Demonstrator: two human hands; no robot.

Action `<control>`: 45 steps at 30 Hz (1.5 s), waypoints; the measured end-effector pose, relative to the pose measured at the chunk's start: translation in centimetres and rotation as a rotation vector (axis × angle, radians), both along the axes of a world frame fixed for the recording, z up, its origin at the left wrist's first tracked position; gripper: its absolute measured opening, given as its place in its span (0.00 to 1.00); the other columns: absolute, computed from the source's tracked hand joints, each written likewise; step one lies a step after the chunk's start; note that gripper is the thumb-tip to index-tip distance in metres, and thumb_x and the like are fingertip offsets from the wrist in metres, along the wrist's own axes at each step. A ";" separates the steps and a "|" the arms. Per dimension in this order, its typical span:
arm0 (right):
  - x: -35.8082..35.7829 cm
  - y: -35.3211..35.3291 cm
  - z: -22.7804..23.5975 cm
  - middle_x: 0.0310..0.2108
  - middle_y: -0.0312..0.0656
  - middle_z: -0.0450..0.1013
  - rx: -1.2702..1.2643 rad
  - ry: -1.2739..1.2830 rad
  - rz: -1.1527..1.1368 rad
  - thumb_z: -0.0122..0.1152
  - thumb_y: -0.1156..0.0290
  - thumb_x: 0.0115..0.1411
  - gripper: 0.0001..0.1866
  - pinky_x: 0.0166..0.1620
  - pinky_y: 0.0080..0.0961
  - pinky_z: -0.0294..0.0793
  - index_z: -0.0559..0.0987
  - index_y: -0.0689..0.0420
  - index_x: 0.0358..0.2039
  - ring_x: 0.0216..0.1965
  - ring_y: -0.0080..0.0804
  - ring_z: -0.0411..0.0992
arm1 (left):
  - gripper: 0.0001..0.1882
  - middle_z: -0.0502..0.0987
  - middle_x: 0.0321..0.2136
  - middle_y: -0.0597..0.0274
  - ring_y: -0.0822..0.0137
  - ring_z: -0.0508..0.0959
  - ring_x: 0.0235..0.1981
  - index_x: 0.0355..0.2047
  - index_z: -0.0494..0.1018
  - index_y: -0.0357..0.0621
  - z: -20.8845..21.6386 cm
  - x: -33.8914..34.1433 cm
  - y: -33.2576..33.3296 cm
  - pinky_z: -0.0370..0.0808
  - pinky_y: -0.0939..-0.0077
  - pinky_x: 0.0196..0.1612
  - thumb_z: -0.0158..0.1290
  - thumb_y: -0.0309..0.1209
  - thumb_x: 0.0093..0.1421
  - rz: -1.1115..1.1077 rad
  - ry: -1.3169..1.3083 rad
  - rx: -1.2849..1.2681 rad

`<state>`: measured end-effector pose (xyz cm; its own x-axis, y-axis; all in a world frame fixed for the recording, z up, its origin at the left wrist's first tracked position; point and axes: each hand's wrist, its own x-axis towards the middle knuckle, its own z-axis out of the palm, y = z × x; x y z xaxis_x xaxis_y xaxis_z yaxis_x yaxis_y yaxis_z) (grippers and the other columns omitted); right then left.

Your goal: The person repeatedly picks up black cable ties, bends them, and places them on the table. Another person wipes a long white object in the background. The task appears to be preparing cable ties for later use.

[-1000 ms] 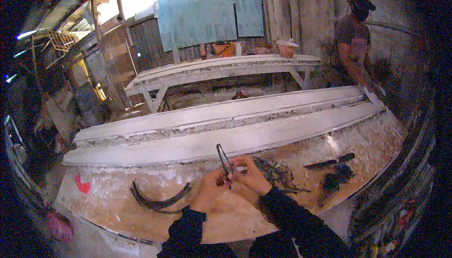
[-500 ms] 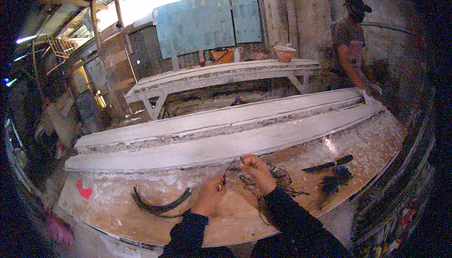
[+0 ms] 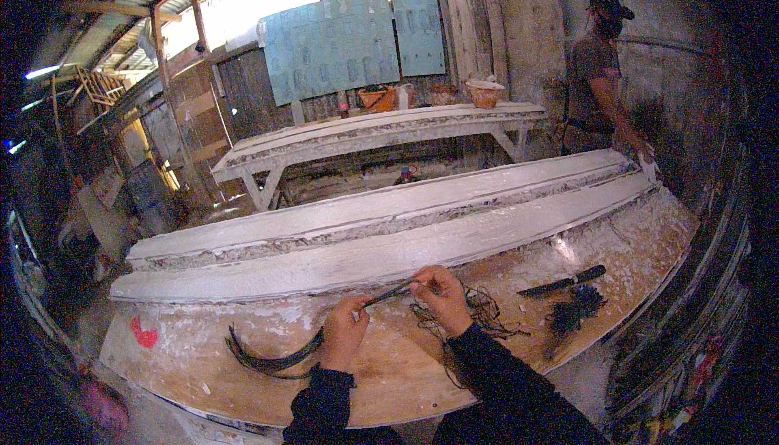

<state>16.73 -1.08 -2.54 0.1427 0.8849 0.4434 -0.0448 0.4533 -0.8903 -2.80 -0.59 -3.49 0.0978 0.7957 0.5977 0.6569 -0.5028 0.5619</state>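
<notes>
Pinched in the fingers of both hands is a thin dark strip [image 3: 389, 293], drawn out straight between them over the wooden table [image 3: 389, 380]. My left hand [image 3: 344, 338] closes on its lower end, and my right hand [image 3: 444, 300] on its upper end. A curved bundle of dark strips [image 3: 272, 361] lies by my left hand. Beside and behind my right wrist spreads a loose tangle of dark strands [image 3: 488, 315]. Farther right are a black-handled knife [image 3: 560, 282] and a bushy dark clump of short pieces [image 3: 574, 309].
Two long white-coated planks [image 3: 324, 266] run across the table beyond my hands. A red scrap [image 3: 144, 333] lies at the left. Behind stands a white bench [image 3: 381, 128] with orange containers [image 3: 484, 94]. Another person [image 3: 596, 80] is at the planks' far right end.
The strip between my hands is now pulled straight, where loose loops showed before. My left hand has shifted a little left. The other person's arm has moved slightly right.
</notes>
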 end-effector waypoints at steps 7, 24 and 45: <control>0.2 0.9 -0.8 0.21 0.32 0.69 0.012 -0.189 -0.148 0.60 0.72 0.51 0.08 0.32 0.17 0.67 0.70 0.57 0.23 0.25 0.17 0.65 | 0.12 0.75 0.26 0.58 0.65 0.72 0.17 0.34 0.73 0.46 0.1 -0.1 -0.1 0.70 0.74 0.23 0.50 0.24 0.47 -0.041 -0.074 -0.055; 0.5 1.9 -2.1 0.20 0.36 0.64 0.052 0.106 -0.239 0.51 0.80 0.48 0.05 0.30 0.22 0.67 0.66 0.58 0.24 0.24 0.24 0.65 | 0.14 0.75 0.26 0.61 0.71 0.71 0.20 0.37 0.73 0.43 1.0 1.6 -2.4 0.70 0.78 0.26 0.51 0.24 0.47 -0.283 -0.058 -0.302; 0.5 -0.8 1.1 0.25 0.35 0.65 -0.091 -0.256 -0.204 0.51 0.74 0.53 0.11 0.30 0.20 0.64 0.69 0.56 0.38 0.27 0.21 0.63 | 0.13 0.74 0.23 0.62 0.73 0.71 0.24 0.35 0.72 0.35 -0.5 1.9 -2.1 0.68 0.79 0.29 0.52 0.24 0.47 -0.341 -0.123 -0.492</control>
<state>17.20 -1.89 -1.39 0.2145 0.8872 0.4085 0.2691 0.3483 -0.8979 -0.87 -2.66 -3.94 0.3494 0.9173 0.1911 0.4205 -0.3357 0.8429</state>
